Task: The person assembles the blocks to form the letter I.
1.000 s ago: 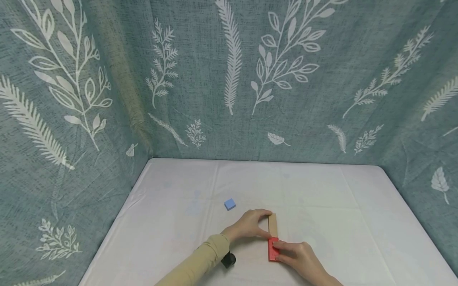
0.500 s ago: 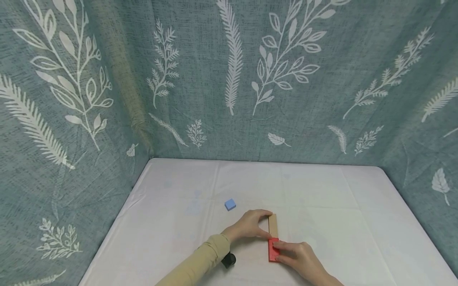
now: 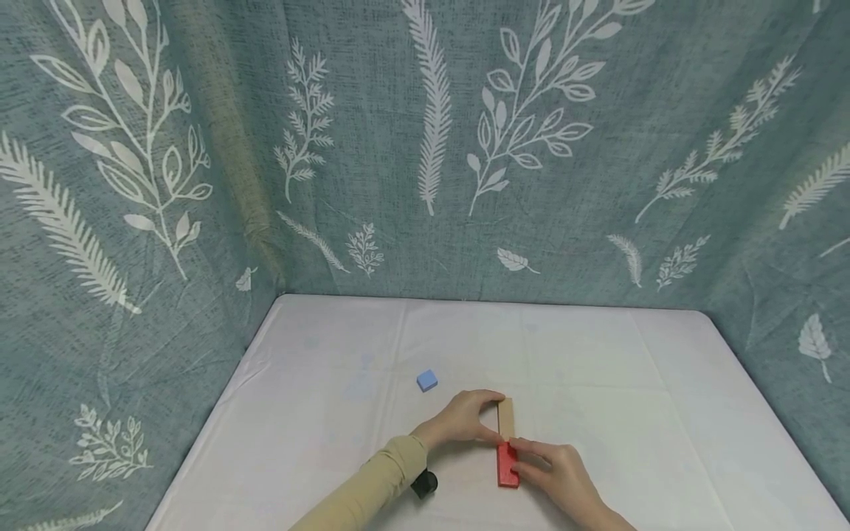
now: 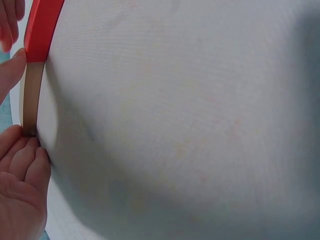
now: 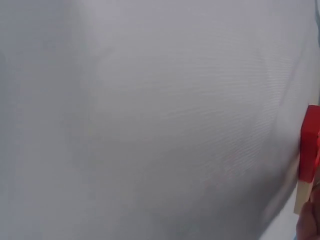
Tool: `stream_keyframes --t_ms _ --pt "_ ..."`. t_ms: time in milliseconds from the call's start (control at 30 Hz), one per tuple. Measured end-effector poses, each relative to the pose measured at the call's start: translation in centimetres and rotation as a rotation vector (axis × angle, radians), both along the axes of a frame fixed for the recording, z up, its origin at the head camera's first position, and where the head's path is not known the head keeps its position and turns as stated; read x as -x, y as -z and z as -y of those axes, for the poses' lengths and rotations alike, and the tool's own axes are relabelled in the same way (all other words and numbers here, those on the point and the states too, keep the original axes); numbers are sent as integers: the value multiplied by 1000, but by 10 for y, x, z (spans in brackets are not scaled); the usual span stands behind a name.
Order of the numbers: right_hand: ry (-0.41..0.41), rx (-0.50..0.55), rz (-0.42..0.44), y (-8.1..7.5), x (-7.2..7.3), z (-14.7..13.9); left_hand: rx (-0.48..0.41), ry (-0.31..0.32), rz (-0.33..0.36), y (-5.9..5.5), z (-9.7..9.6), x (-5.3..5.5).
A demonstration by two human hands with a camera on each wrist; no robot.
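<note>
In the head view a plain wooden block and a red block lie end to end in one line on the white cloth. My left hand pinches the wooden block lengthwise, fingers at its far end and thumb near the seam. In the left wrist view the left fingers meet that block's end. My right hand is on the right side of the red block, index fingertip by the seam and thumb tip at the block's edge. In the right wrist view the red block shows only at the frame's border.
A small blue block lies farther back, left of the hands. Beside the left sleeve sits a small black object, partly hidden. The white-covered table is bounded by a patterned teal curtain.
My right fingertips have shifted from on top of the red block toward the seam, leaving more of its top visible. The left hand and both blocks stay where they were.
</note>
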State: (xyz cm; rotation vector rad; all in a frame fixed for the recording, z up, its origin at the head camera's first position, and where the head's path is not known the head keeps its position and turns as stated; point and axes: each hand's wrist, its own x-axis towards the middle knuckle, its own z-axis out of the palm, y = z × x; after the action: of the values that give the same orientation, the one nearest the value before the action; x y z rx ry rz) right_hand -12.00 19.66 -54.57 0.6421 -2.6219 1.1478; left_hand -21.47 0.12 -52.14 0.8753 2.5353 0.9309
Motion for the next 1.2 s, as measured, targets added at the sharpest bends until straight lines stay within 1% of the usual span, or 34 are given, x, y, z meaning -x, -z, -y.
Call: stream_keyframes --t_ms 100,267,367,567,667,900,1067,1200 --pt "54 6 2 1 4 3 1 0 0 0 0 1" --pt "74 4 -6 3 10 8 4 10 -4 1 -2 1" --pt "78 -3 23 3 11 9 2 12 -4 2 -2 1" --pt "75 -6 108 0 12 11 0 1 2 1 -1 1" --pt "76 -15 126 0 12 11 2 -1 5 1 -1 0" --pt "72 -27 107 0 13 11 -1 -11 16 1 -1 -2" --pt "66 -21 105 -1 13 11 -6 -18 15 4 -1 -2" --pt "64 -23 115 0 14 11 -20 -3 7 5 1 -3"
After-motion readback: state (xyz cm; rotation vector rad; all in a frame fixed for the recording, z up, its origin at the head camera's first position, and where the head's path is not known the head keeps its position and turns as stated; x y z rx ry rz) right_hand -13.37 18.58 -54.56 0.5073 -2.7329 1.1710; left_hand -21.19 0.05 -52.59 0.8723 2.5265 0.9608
